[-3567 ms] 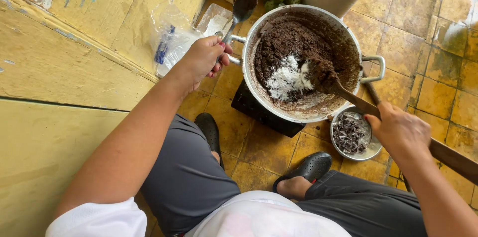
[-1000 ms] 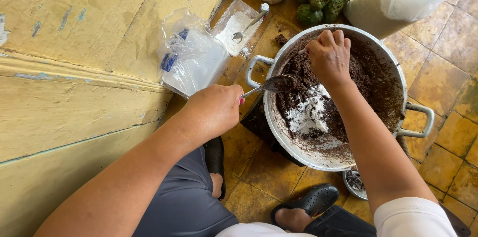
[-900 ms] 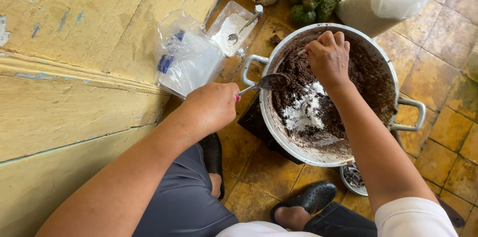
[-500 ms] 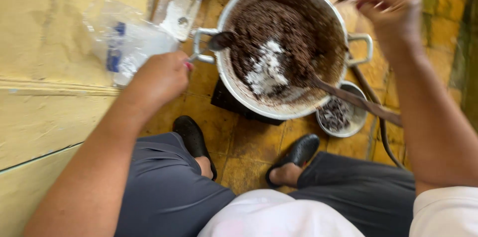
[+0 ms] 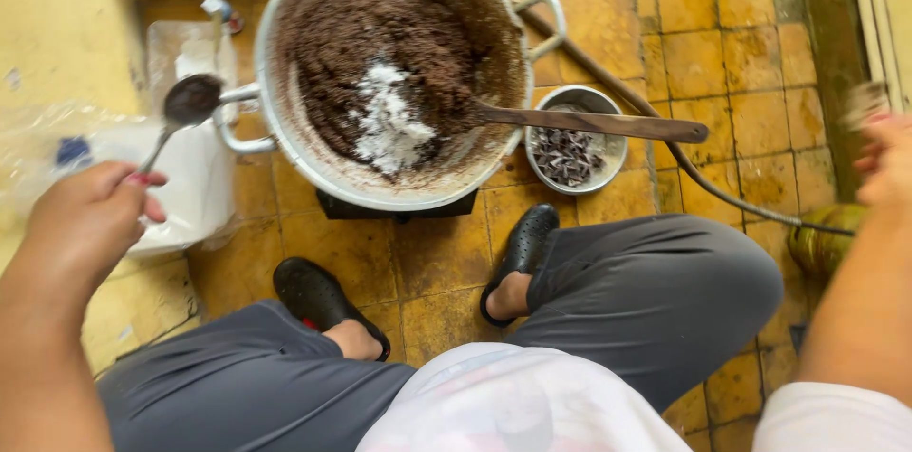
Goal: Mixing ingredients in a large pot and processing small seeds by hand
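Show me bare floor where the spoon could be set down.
Bare tiles lie right of the pot, beyond the small bowl and hose. The left side is crowded: tray and plastic bag beside the left hand holding the spoon.

The right hand (image 5: 888, 162) is blurred and cut by the frame's edge, whatever it grips unreadable. The pot's (image 5: 285, 143) far rim is cropped off.
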